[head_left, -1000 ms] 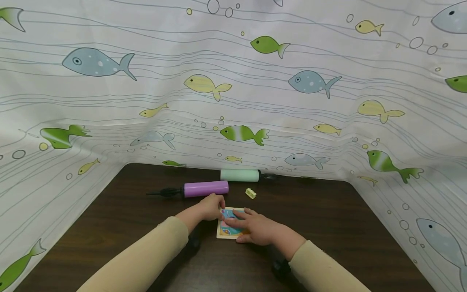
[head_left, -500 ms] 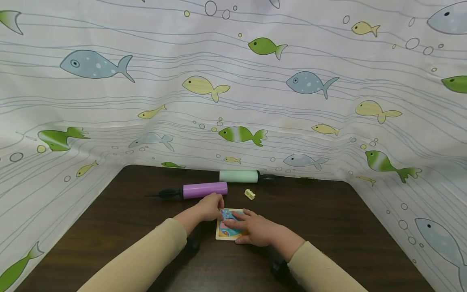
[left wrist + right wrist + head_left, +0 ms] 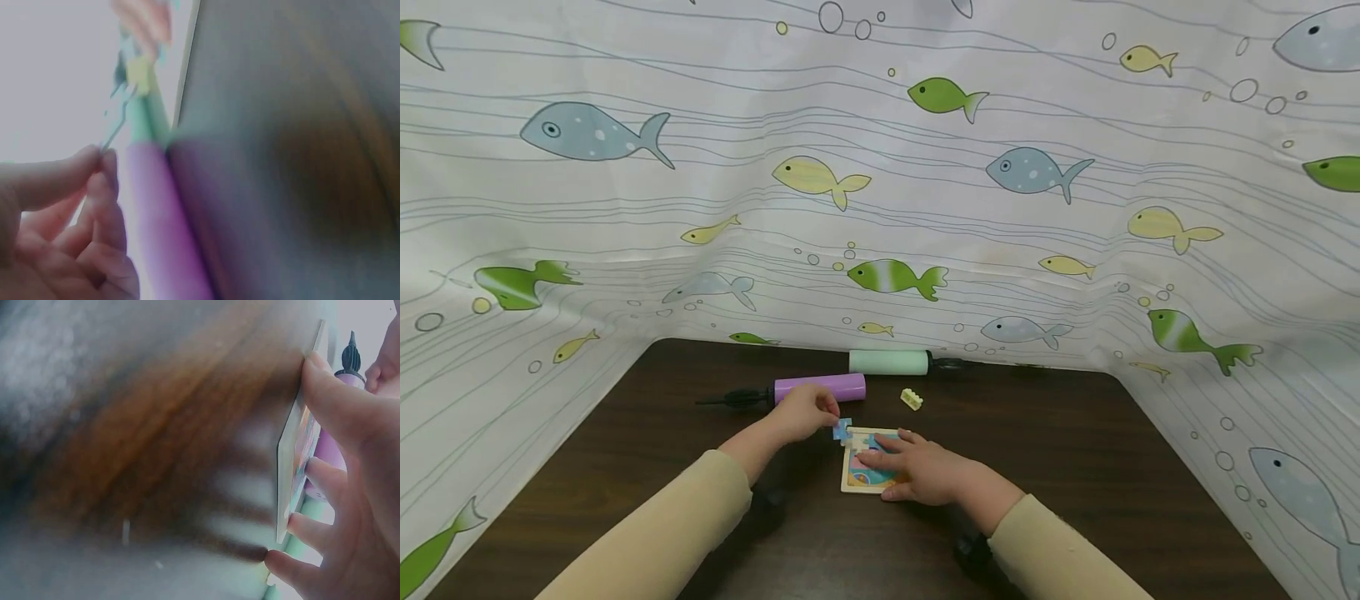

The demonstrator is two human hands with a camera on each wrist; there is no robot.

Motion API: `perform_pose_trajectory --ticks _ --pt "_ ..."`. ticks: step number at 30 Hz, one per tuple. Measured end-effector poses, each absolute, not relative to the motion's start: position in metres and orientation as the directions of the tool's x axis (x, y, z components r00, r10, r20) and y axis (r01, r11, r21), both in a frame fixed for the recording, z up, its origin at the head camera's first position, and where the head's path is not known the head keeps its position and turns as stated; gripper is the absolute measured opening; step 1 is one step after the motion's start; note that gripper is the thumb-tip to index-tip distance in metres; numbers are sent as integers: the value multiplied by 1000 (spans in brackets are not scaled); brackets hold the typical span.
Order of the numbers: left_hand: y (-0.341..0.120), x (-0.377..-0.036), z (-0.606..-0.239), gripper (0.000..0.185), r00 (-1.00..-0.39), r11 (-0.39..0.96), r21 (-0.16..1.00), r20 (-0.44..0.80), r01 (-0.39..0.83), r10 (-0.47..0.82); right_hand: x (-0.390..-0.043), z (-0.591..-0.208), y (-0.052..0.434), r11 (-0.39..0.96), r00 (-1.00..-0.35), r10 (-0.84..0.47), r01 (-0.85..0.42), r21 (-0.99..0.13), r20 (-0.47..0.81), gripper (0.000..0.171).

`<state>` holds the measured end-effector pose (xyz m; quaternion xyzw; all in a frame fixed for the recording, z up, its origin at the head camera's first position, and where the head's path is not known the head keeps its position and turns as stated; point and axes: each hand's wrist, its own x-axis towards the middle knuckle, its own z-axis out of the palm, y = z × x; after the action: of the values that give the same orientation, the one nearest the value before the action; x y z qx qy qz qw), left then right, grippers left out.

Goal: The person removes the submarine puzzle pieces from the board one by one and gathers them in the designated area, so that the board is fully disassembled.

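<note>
A small blue puzzle piece (image 3: 842,430) is pinched by the L hand (image 3: 801,411) b/w thumb and fingertips, gap closed down to the thickness of the piece, other fingers curled in. In the L wrist view the piece is seen approx edge-on. It is held at the top-left corner of the puzzle tray (image 3: 846,477); whether the rim is touched can't be told. The grip is taken at the edge only, prob. b/c the piece is thin and flat, and so most of its face is left uncovered.

The tray is laid flat on the dark bench (image 3: 1075,458), in front of the person, w/ a bare cream patch (image 3: 857,441) shown in its top-left part and the picture filled in lower down. Its right side is covered by the R hand (image 3: 928,472): fingers spread, nothing gripped, thumb set at the near edge, tips rested on the tray, one tip past its edge (R wrist view). The tray is prob. steadied this way b/c a light, loose board would slide easily.

Farther back, a purple pump (image 3: 831,387) is laid just behind the L hand, a green pump (image 3: 889,362) near the fish-print cloth (image 3: 880,108), and a small yellow block (image 3: 912,399) b/w the pumps and tray; all seem kept clear of the work area.
</note>
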<state>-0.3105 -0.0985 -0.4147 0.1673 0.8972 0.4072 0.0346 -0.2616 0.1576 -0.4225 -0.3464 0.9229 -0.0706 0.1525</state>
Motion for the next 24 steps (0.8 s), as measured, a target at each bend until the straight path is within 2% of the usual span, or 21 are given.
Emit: perform_pose_trajectory --ticks 5,13,17,24 --pt "-149 -301 -405 4 -937 642 712 65 284 343 -262 -422 156 751 -713 -660 -615 -241 -237 65" --pt "-227 -283 -403 4 -964 686 704 -7 184 266 -261 -421 157 747 -708 -664 -615 -252 -240 65" --pt "-249 -278 -408 6 -969 704 696 -45 144 243 -261 -421 157 746 -707 -665 -617 -252 -240 65" --pt "-263 -276 -418 6 -972 702 699 -38 139 230 -261 -421 156 749 -707 -662 -611 -257 -248 65"
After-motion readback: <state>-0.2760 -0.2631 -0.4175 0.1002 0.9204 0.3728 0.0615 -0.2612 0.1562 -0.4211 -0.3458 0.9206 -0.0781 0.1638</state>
